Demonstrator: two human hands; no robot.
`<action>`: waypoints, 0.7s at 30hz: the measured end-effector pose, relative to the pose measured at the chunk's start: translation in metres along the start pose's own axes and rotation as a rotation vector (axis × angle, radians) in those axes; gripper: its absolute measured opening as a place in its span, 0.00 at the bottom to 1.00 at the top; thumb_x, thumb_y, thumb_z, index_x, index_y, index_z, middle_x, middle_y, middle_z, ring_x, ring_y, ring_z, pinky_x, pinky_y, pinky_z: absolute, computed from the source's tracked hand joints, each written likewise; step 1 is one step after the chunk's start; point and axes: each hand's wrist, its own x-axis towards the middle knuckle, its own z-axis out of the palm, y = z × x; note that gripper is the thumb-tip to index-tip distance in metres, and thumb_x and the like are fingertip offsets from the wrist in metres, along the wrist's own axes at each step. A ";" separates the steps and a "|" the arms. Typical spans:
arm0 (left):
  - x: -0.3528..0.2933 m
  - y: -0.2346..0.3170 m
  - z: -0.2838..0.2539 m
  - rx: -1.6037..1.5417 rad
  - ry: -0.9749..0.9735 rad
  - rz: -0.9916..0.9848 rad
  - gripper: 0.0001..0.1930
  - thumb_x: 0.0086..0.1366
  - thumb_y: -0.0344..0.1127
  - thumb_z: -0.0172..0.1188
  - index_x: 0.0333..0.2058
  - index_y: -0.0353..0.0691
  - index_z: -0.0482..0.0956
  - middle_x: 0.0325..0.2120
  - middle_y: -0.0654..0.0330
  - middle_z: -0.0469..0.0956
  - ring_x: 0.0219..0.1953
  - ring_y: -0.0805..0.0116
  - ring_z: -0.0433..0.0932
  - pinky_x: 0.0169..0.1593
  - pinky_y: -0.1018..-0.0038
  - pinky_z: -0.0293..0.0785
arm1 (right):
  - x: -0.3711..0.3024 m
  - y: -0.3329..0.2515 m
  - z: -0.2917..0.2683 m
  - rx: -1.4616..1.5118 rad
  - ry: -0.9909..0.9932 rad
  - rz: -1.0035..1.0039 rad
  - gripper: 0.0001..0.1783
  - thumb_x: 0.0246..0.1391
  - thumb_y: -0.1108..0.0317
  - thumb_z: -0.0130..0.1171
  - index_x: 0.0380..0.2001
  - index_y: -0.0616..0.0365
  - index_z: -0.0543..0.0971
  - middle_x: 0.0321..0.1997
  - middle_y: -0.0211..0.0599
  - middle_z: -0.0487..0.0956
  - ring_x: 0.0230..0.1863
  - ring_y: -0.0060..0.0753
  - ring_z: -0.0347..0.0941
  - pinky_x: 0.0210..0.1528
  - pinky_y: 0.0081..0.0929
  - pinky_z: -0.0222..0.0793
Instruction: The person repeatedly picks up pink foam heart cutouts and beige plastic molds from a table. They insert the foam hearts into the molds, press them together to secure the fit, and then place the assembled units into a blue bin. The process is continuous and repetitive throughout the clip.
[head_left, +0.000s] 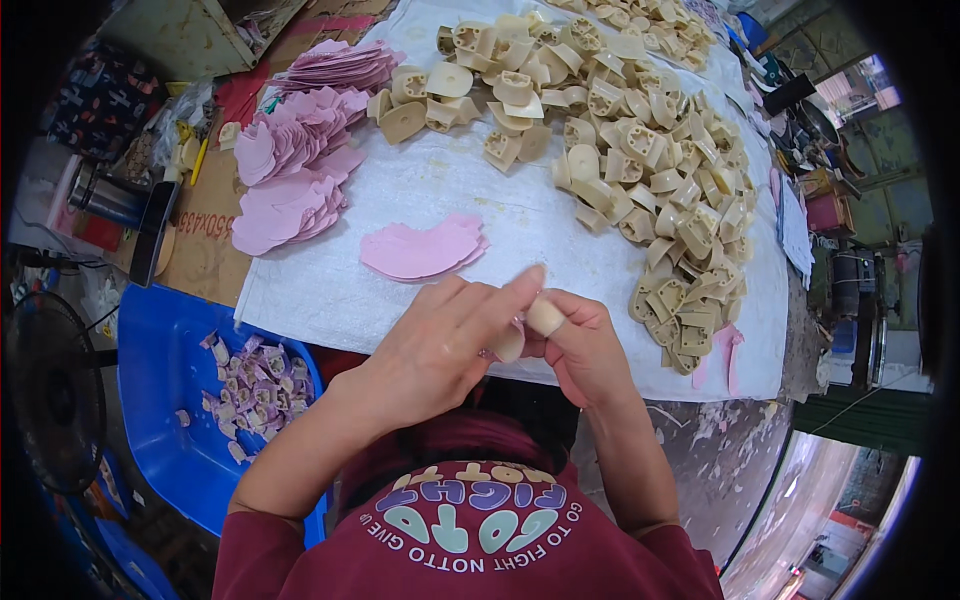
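Your two bare hands, the left hand (440, 335) and the right hand (587, 348), meet in front of your chest, just over the near edge of the white-sheeted worktop (310, 290). Between them sits a small, smooth beige piece with a rounded outline and a bit of pink at its upper edge (509, 345).

The relation to mind is how it lies between the two grips: just right of your left palm, and just left of your right thumb and fingers. Both hands are about equally near.

The visible part seems to slant, its long axis running from upper right to lower left, the rounded end pointing down toward your body. The rest is hidden by your fingers, so its full direction can't be told.

Your left grip is nearly closed about the piece, one finger stretched up and right. Your right grip is pinched, thumb beside a curled finger; whether it bears firmly on the piece, I cannot tell.

Nearest your left hand, beyond its knuckles, a curved, flat pink sheet stack (425, 248) lies with its long axis running left to right.
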 end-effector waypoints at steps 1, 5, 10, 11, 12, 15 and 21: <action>0.002 0.002 0.003 0.055 0.032 0.043 0.47 0.42 0.19 0.61 0.65 0.38 0.58 0.33 0.58 0.73 0.35 0.57 0.70 0.41 0.64 0.67 | -0.001 0.000 0.003 -0.018 0.056 -0.025 0.16 0.61 0.65 0.57 0.46 0.66 0.79 0.40 0.40 0.82 0.40 0.32 0.80 0.44 0.31 0.79; 0.003 0.007 -0.002 0.167 -0.011 0.018 0.47 0.41 0.19 0.62 0.64 0.37 0.58 0.33 0.58 0.73 0.36 0.57 0.71 0.41 0.65 0.67 | -0.005 -0.013 0.006 -0.051 0.010 0.009 0.14 0.59 0.67 0.59 0.43 0.67 0.80 0.39 0.41 0.82 0.39 0.31 0.80 0.44 0.30 0.79; 0.006 0.007 -0.009 0.209 -0.056 0.025 0.43 0.38 0.19 0.65 0.59 0.36 0.65 0.33 0.57 0.74 0.38 0.55 0.73 0.40 0.65 0.69 | -0.006 -0.012 0.007 -0.550 0.075 -0.115 0.12 0.58 0.70 0.59 0.42 0.66 0.81 0.38 0.37 0.82 0.38 0.24 0.78 0.42 0.22 0.75; 0.005 0.005 -0.009 0.201 -0.037 0.001 0.40 0.38 0.20 0.66 0.57 0.37 0.68 0.33 0.57 0.74 0.37 0.55 0.73 0.40 0.65 0.70 | -0.008 -0.010 0.010 -0.519 0.088 -0.165 0.12 0.58 0.71 0.59 0.42 0.66 0.80 0.38 0.36 0.82 0.38 0.23 0.78 0.41 0.20 0.74; 0.004 0.001 -0.010 0.192 -0.016 -0.023 0.38 0.38 0.22 0.67 0.54 0.37 0.70 0.33 0.57 0.74 0.37 0.56 0.74 0.39 0.65 0.70 | -0.009 -0.008 0.014 -0.490 0.102 -0.214 0.11 0.58 0.72 0.58 0.42 0.66 0.80 0.38 0.35 0.82 0.38 0.21 0.77 0.40 0.19 0.73; 0.004 0.003 -0.012 0.201 -0.019 -0.029 0.28 0.42 0.29 0.68 0.46 0.37 0.73 0.30 0.57 0.73 0.35 0.56 0.74 0.38 0.64 0.70 | -0.014 -0.010 0.013 -0.358 0.056 -0.287 0.11 0.58 0.73 0.57 0.42 0.66 0.80 0.37 0.33 0.82 0.38 0.20 0.76 0.40 0.19 0.71; 0.003 0.010 0.001 0.174 0.033 -0.175 0.22 0.44 0.36 0.69 0.38 0.39 0.74 0.26 0.56 0.76 0.29 0.54 0.77 0.34 0.61 0.72 | -0.013 -0.011 0.023 -0.642 0.181 -0.341 0.10 0.60 0.73 0.55 0.42 0.65 0.80 0.37 0.33 0.82 0.40 0.22 0.76 0.44 0.21 0.71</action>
